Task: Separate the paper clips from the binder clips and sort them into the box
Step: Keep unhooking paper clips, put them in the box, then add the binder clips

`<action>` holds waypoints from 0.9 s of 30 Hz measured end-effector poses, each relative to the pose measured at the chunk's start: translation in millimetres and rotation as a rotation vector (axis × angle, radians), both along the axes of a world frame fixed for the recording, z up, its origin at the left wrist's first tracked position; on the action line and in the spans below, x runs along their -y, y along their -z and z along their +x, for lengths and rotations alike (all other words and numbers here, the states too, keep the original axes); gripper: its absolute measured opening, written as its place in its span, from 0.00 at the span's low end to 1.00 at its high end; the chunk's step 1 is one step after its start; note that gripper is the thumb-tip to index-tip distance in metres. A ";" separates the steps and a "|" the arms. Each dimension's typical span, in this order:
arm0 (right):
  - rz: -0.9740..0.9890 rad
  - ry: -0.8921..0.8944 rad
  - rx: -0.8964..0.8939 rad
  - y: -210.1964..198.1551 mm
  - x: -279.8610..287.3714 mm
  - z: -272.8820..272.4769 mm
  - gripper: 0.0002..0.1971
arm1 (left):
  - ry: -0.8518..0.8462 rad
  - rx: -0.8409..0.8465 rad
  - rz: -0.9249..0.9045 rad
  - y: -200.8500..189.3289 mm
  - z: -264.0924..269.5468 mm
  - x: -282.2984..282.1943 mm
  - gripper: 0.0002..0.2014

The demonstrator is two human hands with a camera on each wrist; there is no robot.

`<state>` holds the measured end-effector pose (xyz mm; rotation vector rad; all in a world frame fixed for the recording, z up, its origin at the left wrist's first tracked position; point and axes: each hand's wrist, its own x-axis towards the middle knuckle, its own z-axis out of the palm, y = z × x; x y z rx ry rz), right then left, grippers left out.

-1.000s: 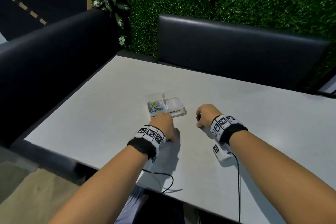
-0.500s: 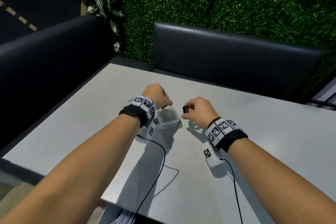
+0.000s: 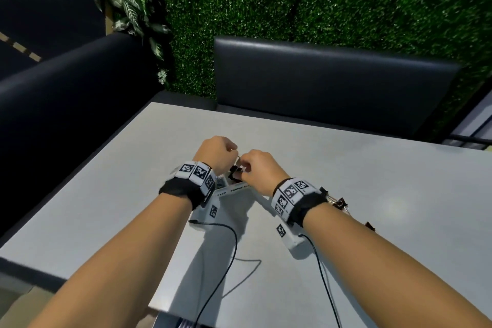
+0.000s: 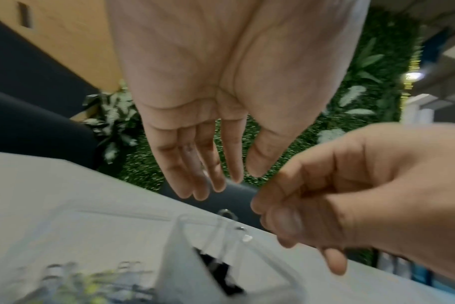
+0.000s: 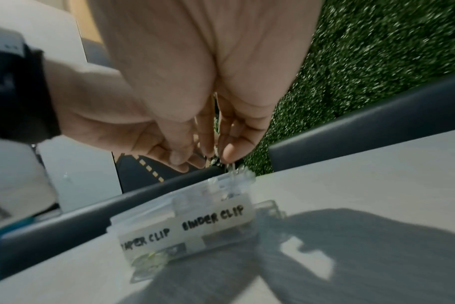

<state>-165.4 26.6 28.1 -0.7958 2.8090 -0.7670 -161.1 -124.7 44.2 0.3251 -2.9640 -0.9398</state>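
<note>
A clear two-part box (image 3: 231,190) sits on the table under both hands; its labels read PAPER CLIP and BINDER CLIP (image 5: 185,224). Coloured paper clips (image 4: 91,288) lie in its left part. My right hand (image 3: 243,169) hangs over the binder-clip part with thumb and fingers curled, pinching the wire handles of a black binder clip (image 4: 216,267) whose body hangs inside that compartment. Close on the left hovers my left hand (image 4: 237,176), fingers straight and relaxed, holding nothing. Loose binder clips (image 3: 339,203) lie on the table, partly hidden behind my right wrist.
The grey table (image 3: 346,162) is ringed by dark padded benches (image 3: 332,82) at the back and left, with a green hedge wall behind. Thin black cables (image 3: 229,247) trail from both wrists toward the table's near edge.
Both hands lifted off the table and came together over the box. My right hand carried the binder clip leftward from beside the box to above its binder-clip part.
</note>
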 end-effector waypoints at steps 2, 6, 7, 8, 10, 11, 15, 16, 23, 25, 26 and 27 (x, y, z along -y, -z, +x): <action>0.005 0.021 -0.007 -1.8 -25.5 8.7 0.09 | 0.091 -0.029 -0.003 -2.0 6.6 -26.9 0.14; 0.067 0.189 0.047 -4.2 -109.2 20.2 0.12 | 0.326 -0.033 -0.053 0.5 10.4 -90.1 0.13; 0.070 0.254 0.075 -4.5 -132.8 23.2 0.13 | 0.395 -0.021 -0.067 2.5 9.9 -106.2 0.13; 0.084 0.324 0.108 -3.3 -155.4 26.0 0.13 | 0.461 -0.005 -0.087 6.4 8.3 -122.0 0.14; 0.171 0.442 0.172 2.5 -193.4 32.7 0.17 | 0.565 0.026 -0.145 15.3 3.6 -151.7 0.15; 0.241 0.463 0.203 6.3 -207.8 37.2 0.23 | 0.601 0.042 -0.177 20.5 0.6 -164.8 0.16; 0.394 0.447 0.319 27.7 -235.8 53.8 0.37 | 0.664 0.129 -0.288 40.7 -9.7 -198.1 0.25; 0.390 0.448 0.307 34.1 -238.2 55.1 0.35 | 0.680 0.140 -0.302 45.0 -10.7 -201.9 0.26; 0.158 0.563 0.156 46.3 -238.9 43.2 0.05 | 0.711 0.128 -0.297 57.9 -16.4 -194.5 0.16; 0.060 0.626 0.133 41.3 -234.9 34.9 0.02 | 0.669 0.106 -0.282 61.1 -14.0 -192.6 0.15; 0.021 0.632 0.140 40.0 -231.6 30.6 0.04 | 0.652 0.103 -0.283 62.4 -12.0 -191.0 0.15; 0.004 0.617 0.166 40.5 -228.4 27.2 0.09 | 0.643 0.107 -0.284 62.3 -9.0 -189.2 0.16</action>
